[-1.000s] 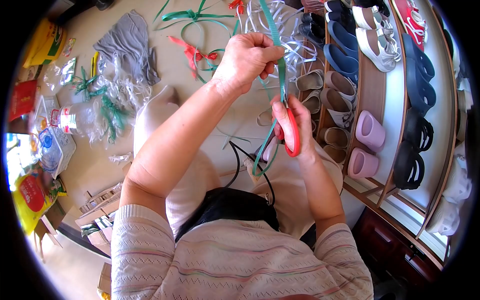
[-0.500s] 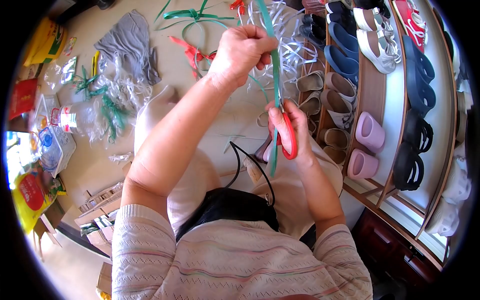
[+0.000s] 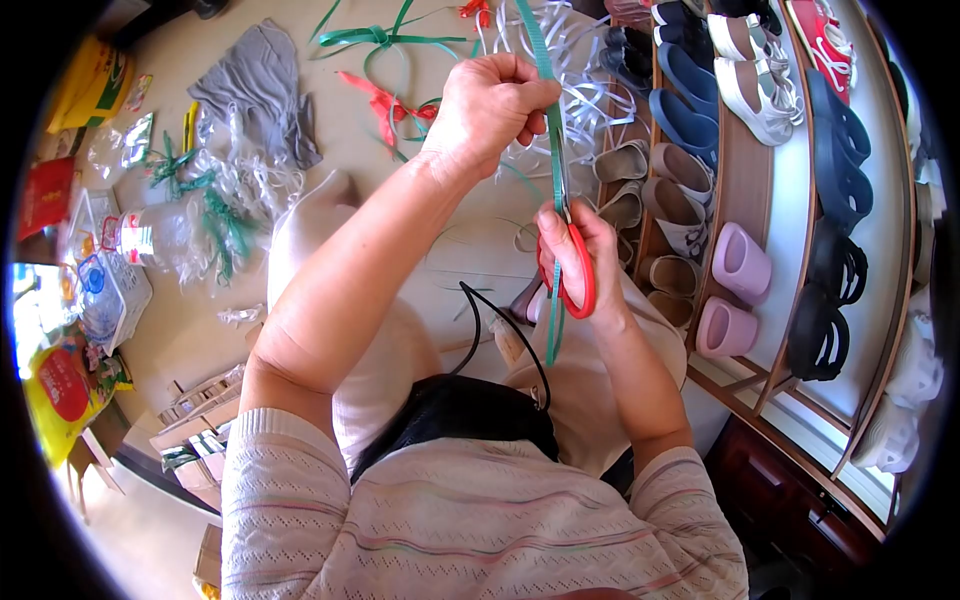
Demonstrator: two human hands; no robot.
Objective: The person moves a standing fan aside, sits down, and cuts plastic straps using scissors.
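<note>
My left hand (image 3: 490, 112) is closed, pinching a long green plastic strap (image 3: 556, 150) between thumb and fingers. The strap runs from the top of the view down past my right hand, and its lower end hangs over my lap. My right hand (image 3: 582, 245) is wrapped around the red handles of a pair of scissors (image 3: 582, 285). Their metal blades point up, lying along the strap below my left hand. Whether the blades are cutting into the strap cannot be made out.
A shoe rack (image 3: 745, 180) with several shoes and slippers stands at the right. White strips (image 3: 585, 60), green straps (image 3: 375, 35) and a red ribbon (image 3: 385, 108) lie ahead on the floor. At the left are a grey cloth (image 3: 262, 90) and a clear plastic bottle (image 3: 150, 238).
My left hand has shifted slightly right with the strap. The strap's lower end hangs a little lower and further right. More of the red scissor handle shows beside my right thumb.
</note>
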